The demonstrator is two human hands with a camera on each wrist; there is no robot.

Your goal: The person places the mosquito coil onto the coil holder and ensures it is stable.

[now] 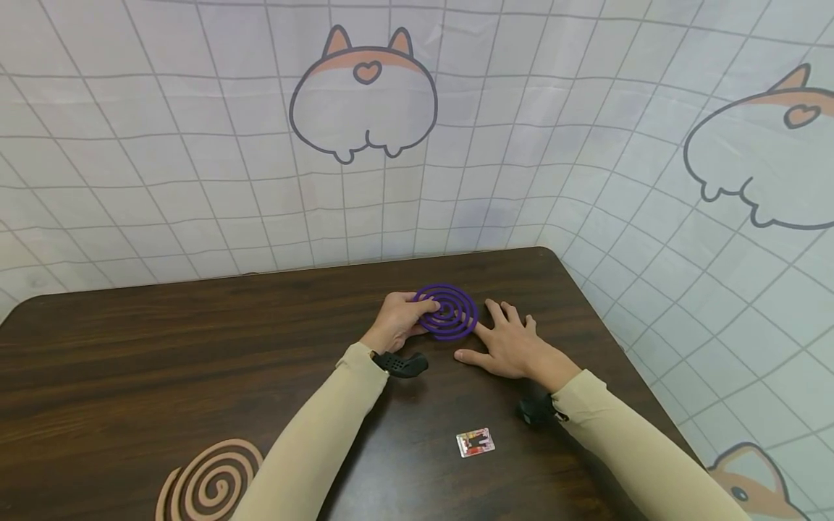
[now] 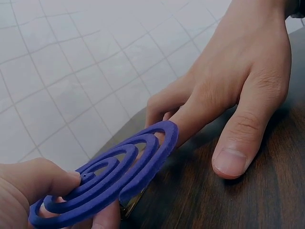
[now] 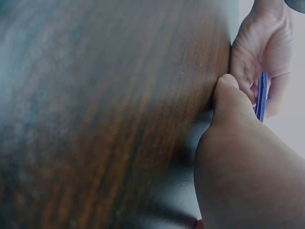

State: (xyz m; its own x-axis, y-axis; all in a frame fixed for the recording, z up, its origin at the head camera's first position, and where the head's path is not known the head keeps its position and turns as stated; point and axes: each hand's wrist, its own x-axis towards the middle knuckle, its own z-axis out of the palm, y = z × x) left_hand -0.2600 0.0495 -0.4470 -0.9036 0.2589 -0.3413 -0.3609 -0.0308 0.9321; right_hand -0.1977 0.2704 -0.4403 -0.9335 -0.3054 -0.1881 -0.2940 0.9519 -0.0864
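A flat purple mosquito coil [image 1: 470, 300] is held between the thumb and fingers of my left hand [image 1: 399, 318], raised over the dark wooden table. In the left wrist view the thumb presses near the centre of the coil [image 2: 152, 164], fingers beneath. My right hand [image 1: 515, 347] is spread palm down on the table to its right. Its index finger reaches behind the coil's outer ring, partly hidden by it. A small gold-coloured piece [image 2: 131, 205] shows under the coil. In the right wrist view the coil [image 3: 260, 98] appears edge-on.
Tan coils [image 1: 218, 485] lie at the lower left, partly covered by the left sleeve. A small printed card [image 1: 476, 442] lies on the table [image 1: 163, 362] between the forearms. Grid-patterned cloth [image 1: 215, 166] hangs behind the table and along its right side.
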